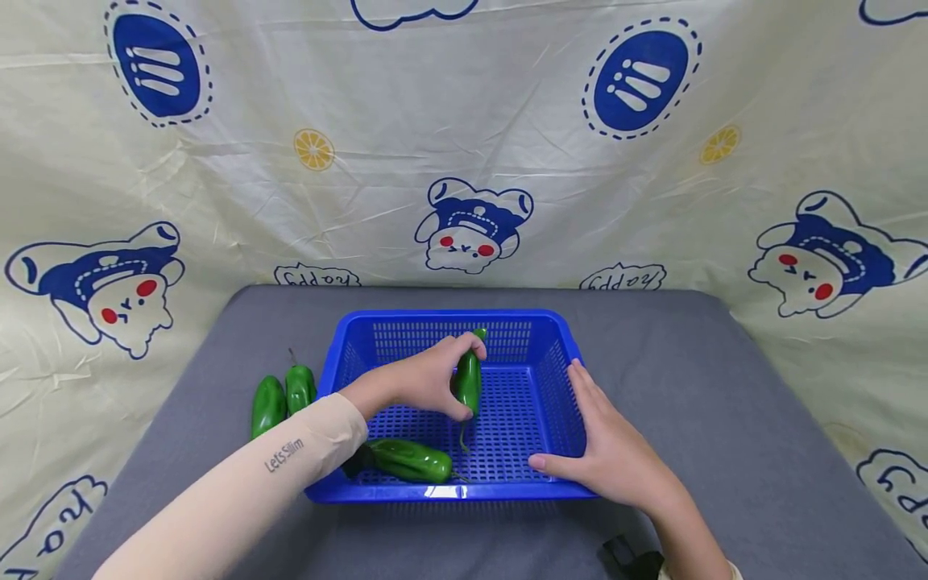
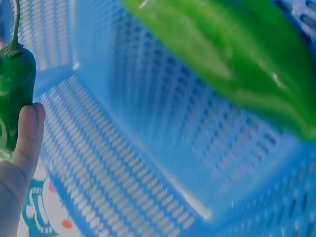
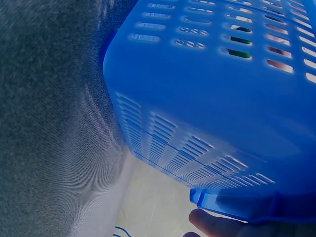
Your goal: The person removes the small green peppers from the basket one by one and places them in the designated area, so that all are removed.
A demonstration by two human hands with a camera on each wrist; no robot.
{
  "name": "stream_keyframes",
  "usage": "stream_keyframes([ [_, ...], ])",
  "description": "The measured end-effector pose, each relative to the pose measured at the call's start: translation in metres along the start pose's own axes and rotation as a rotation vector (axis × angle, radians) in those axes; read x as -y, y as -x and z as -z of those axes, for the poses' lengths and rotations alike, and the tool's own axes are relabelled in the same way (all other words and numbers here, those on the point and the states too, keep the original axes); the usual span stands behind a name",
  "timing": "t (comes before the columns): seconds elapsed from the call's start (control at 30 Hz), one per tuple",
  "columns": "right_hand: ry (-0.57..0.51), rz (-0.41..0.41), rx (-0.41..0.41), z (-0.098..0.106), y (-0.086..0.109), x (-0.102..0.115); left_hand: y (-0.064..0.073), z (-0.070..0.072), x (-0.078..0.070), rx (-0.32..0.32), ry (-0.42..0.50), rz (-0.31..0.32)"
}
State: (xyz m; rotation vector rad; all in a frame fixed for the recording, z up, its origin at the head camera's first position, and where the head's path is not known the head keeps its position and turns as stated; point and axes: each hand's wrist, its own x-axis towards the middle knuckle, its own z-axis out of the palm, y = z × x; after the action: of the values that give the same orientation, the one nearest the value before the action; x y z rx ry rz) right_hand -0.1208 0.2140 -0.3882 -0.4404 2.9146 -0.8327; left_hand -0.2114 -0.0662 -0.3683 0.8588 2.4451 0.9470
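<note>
My left hand (image 1: 428,377) reaches into the blue plastic basket (image 1: 464,490) and grips a green pepper (image 1: 469,385), thumb at one end and fingers at the other. The pepper's thin stem points toward the basket's front. In the left wrist view this pepper (image 2: 17,84) shows at the left edge beside my fingers (image 2: 29,133). Another green pepper (image 1: 409,461) lies along the front left inside the basket, partly under my left wrist. My right hand (image 1: 616,451) rests at the basket's front right corner, fairly straight fingers along the right rim and thumb over the front rim.
Two green peppers (image 1: 269,407) stand on the grey table (image 1: 674,362) left of the basket, partly hidden by my left sleeve (image 1: 246,499). Behind the table hangs a printed cream cloth (image 1: 377,217). A black device (image 1: 631,558) sits by my right wrist.
</note>
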Motion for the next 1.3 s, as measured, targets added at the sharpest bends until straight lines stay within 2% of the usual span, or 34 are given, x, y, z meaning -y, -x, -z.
stream_keyframes([
  [0.13,-0.002,-0.002,0.002,-0.001,-0.001,-0.002,0.015,0.020,0.000,-0.035,0.125,-0.012],
  [0.2,0.002,-0.003,0.002,-0.002,-0.001,-0.002,0.024,0.029,0.003,-0.048,0.163,0.002],
  [0.3,0.006,-0.005,0.003,-0.002,-0.001,-0.003,0.041,0.042,0.006,-0.065,0.193,0.014],
  [0.5,0.010,-0.009,0.010,-0.002,0.000,-0.003,0.075,0.066,0.011,-0.145,0.245,0.013],
  [0.83,0.004,-0.021,0.017,-0.001,-0.001,-0.002,0.123,0.079,0.041,-0.266,0.238,0.061],
  [1.0,0.009,-0.019,0.015,0.000,-0.001,-0.001,0.145,0.089,0.049,-0.303,0.238,0.071],
  [1.13,0.009,-0.016,0.012,0.001,-0.001,0.000,0.157,0.094,0.055,-0.310,0.214,0.102],
  [1.3,0.014,-0.007,0.004,0.001,-0.002,0.002,0.165,0.095,0.070,-0.279,0.218,0.160],
])
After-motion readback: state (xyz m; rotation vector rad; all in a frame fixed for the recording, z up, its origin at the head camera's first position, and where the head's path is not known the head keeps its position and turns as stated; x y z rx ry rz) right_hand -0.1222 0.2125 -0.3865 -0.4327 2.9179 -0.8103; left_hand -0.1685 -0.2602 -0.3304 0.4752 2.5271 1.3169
